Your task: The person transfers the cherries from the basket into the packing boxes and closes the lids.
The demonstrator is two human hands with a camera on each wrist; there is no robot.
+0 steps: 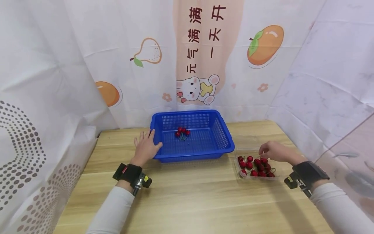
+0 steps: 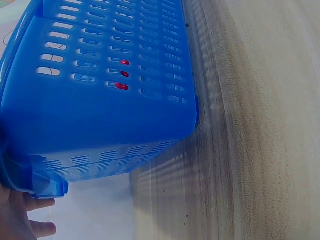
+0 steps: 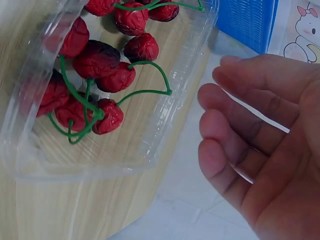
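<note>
The cherries look light, each small enough for a thumb and one fingertip. The glossy skin may be a little slippery, though its creases should help; the flesh is probably soft enough to dent under a hard squeeze. The best hold is likely either side of a cherry's middle, or high on its stem. The stems look thin and springy, and several cross, so one lifted carelessly could drag a neighbour along.

Most of the cherries lie in a clear plastic box on the counter; a small cluster sits in the blue basket, towards its back left. They are deep red with near-black patches, wrinkled and roundish, with bright green stems ending in small knobs.

The person's right grip is at the box, fingers loosely bent with narrow gaps, nothing visible in it. The left grip is spread wide at the basket's left end, thumb over the rim.
</note>
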